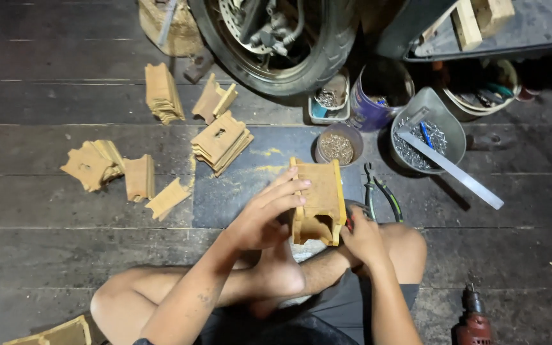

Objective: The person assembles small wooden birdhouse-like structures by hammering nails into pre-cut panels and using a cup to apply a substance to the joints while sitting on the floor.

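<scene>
A small wooden box-like assembly (319,191) of tan boards stands on the dark plank floor in front of my crossed legs. My left hand (264,214) lies over its left side, fingers spread across the top board, holding it steady. My right hand (362,237) is closed at the assembly's lower right corner, apparently around a small red-handled tool that is mostly hidden.
Stacks of cut wooden pieces (220,140) lie to the left. Pliers (378,191), a tin of small nails (336,147), a bowl of nails (426,137) with a metal ruler (455,169), a motorcycle wheel (276,38) and a drill (474,319) surround me.
</scene>
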